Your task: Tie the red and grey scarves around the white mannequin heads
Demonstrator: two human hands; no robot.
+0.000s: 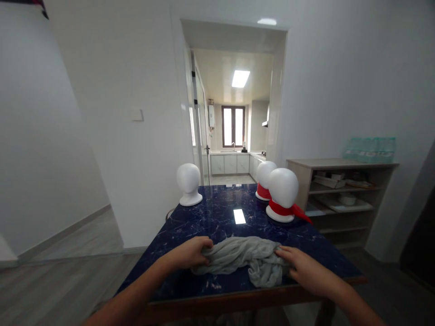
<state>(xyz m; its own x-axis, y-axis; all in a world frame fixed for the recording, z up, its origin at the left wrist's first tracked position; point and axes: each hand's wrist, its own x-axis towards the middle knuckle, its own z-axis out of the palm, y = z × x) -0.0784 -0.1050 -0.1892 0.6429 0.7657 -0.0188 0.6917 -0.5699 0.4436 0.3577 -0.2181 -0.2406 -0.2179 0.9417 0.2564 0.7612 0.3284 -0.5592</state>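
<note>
A crumpled grey scarf-like cloth (243, 256) lies bunched across the near part of the dark blue marbled table (217, 217). My left hand (195, 251) grips its left end between thumb and fingers. At the other end, my right hand (301, 267) has its fingers closed on the cloth's edge. One fold droops toward the table's front edge near my right hand. Beyond the cloth, a white mannequin head (283, 190) with a red scarf (282, 209) round its neck stands at the right. The undersides of both hands are hidden.
Behind it is a second white head (265, 174), also with red cloth at the neck. A bare white head (189, 183) stands at the table's far left. To the right is a shelf unit (302, 164) with bottled water (370, 149) on top. A doorway opens onto a kitchen.
</note>
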